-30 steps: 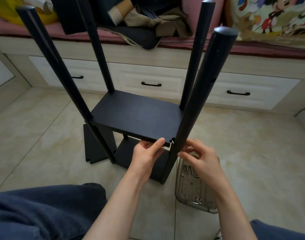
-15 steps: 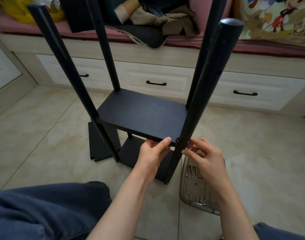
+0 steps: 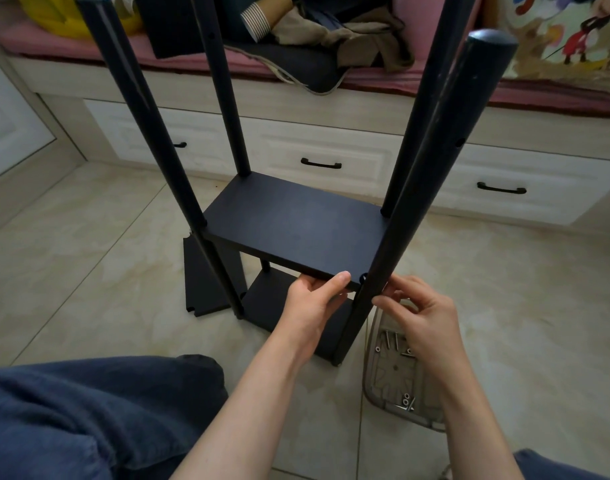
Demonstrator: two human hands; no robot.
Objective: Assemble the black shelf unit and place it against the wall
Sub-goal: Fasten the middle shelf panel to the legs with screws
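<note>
A half-built black shelf unit stands on the tiled floor: several round black posts, a middle shelf board (image 3: 296, 220) and a lower board (image 3: 272, 299). My left hand (image 3: 314, 299) grips the near edge of the middle board, thumb on top, fingers underneath. My right hand (image 3: 417, 313) is at the near right post (image 3: 435, 161), fingers curled at the joint where board and post meet; whether they pinch a screw is hidden. A loose black panel (image 3: 206, 278) stands behind the left post.
A clear plastic tray (image 3: 393, 372) holding several screws lies on the floor under my right wrist. White drawers (image 3: 320, 157) with black handles run under a pink-cushioned bench piled with clothes. My blue-trousered knee (image 3: 89, 410) fills the lower left.
The view has shifted slightly, the unit appearing a bit further right. My hands keep their places at the near right corner; the right fingers have moved a little at the joint.
</note>
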